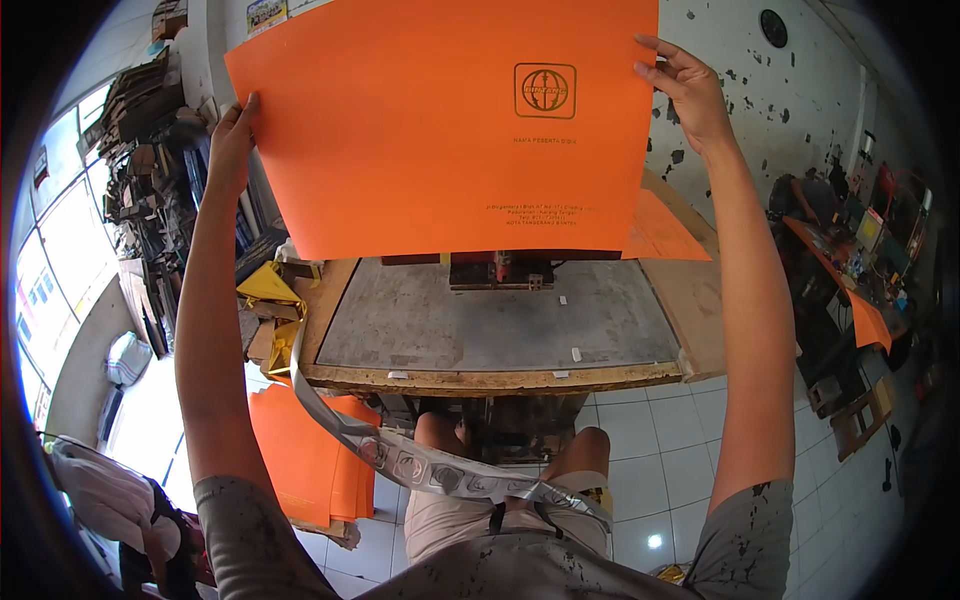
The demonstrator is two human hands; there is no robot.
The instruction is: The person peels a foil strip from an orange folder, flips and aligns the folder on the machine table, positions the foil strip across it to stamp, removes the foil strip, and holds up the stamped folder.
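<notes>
An orange printed sheet (pixel 420 130) is held up in front of me, with a gold globe emblem and small gold lettering on its right half. My left hand (pixel 234 138) pinches its left edge, and my right hand (pixel 688 92) grips the upper right edge between thumb and fingers. Below the sheet lies a grey metal press bed (pixel 480 325) with a wooden border. The sheet hides most of the machine behind it. A used foil strip (pixel 400 462), silvery with stamped emblem shapes, hangs from the left side and runs across my lap.
Orange sheets (pixel 300 460) are stacked low at the left, and another orange sheet (pixel 665 230) lies right of the bed. Gold foil (pixel 268 285) bunches at the bed's left corner. A person (pixel 115 490) is at lower left. A cluttered workbench (pixel 840 260) stands at right.
</notes>
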